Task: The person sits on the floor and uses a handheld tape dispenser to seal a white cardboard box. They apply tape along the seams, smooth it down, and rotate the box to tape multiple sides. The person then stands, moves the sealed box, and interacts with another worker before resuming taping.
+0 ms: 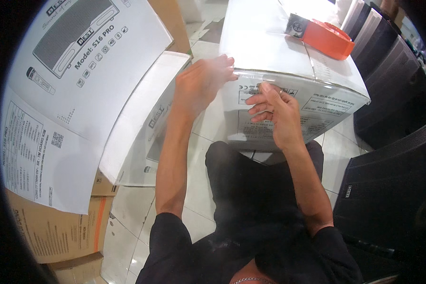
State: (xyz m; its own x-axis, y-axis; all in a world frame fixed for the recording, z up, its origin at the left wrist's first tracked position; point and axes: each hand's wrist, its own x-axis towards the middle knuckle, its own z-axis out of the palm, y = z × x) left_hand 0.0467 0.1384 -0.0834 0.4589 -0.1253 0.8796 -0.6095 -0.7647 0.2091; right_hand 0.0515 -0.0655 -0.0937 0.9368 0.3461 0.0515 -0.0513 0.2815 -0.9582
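A white cardboard carton (259, 46) stands before me, its printed front side facing me. Clear packing tape (259, 76) runs along its top front edge. At the carton's left top corner is my left hand (204, 83), fingertips at the edge; the hand is hazy and its grip cannot be told. My right hand (278, 110) is in front of the printed side with fingers spread and curved, its thumb close to the tape. No object shows in it. On top of the carton lies an orange-red tape dispenser (326, 39) with a dark toothed cutter end.
On the left stand a large white speaker carton (103, 88), a narrower white carton (145, 120) and brown cartons (64, 230). Black speakers (390, 184) line the right side. My knees are just under the front carton, above a pale tiled floor (195, 191).
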